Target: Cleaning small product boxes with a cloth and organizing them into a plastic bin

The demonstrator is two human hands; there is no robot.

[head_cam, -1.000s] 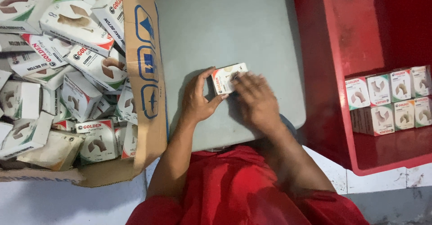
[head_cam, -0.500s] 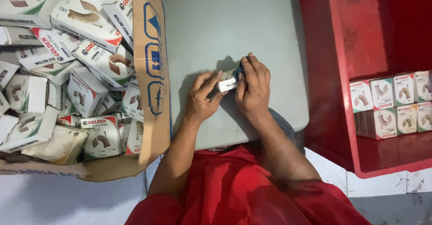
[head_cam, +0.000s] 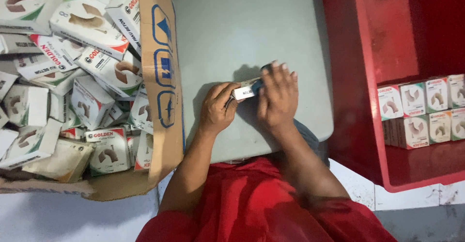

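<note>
A small white carton (head_cam: 244,92) lies on the grey tabletop (head_cam: 242,24), held between both my hands. My left hand (head_cam: 218,109) grips its near end with thumb and fingers. My right hand (head_cam: 277,96) covers its far end, fingers spread over it, and something dark blue shows under that hand. Most of the carton is hidden by my fingers.
A cardboard box (head_cam: 160,87) at the left holds a loose heap of several small white, red and green cartons (head_cam: 92,24). A red crate (head_cam: 378,77) at the right holds neat rows of the same cartons (head_cam: 426,111). My red shirt fills the bottom.
The carton has been turned from lying flat to its narrow side. My right hand has slid over its far end, and both hands now close on it.
</note>
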